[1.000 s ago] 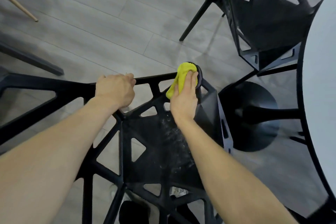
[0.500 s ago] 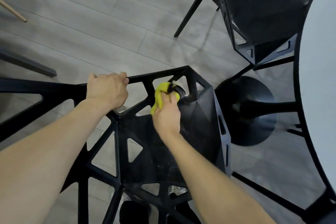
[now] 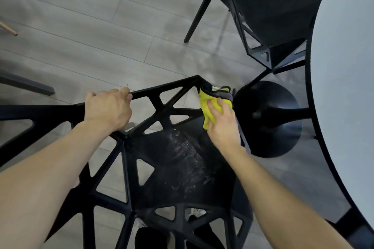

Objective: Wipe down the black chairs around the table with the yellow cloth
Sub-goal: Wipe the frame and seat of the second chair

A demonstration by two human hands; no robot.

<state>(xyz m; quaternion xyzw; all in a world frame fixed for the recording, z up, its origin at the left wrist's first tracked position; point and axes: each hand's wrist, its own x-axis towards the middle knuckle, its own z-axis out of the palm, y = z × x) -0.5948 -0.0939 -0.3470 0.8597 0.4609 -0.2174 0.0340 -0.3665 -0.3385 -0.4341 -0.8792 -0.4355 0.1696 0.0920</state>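
Note:
A black lattice chair (image 3: 178, 168) stands right below me, its seat streaked with wet smears. My left hand (image 3: 107, 107) grips the chair's top rail on the left. My right hand (image 3: 222, 123) presses the yellow cloth (image 3: 206, 105) against the chair's right corner edge, fingers laid over the cloth. The cloth has a grey side folded over the rim. A second black chair (image 3: 269, 16) stands at the upper right, partly under the table.
A round white table (image 3: 348, 66) with a black rim fills the right side, its black pedestal base (image 3: 271, 119) on the grey plank floor just right of my cloth hand. A dark furniture leg (image 3: 26, 85) lies at the left. My shoe shows through the chair below.
My right hand has carried the cloth from the inner strut out to the chair's right corner edge. My left hand has kept its grip on the rail.

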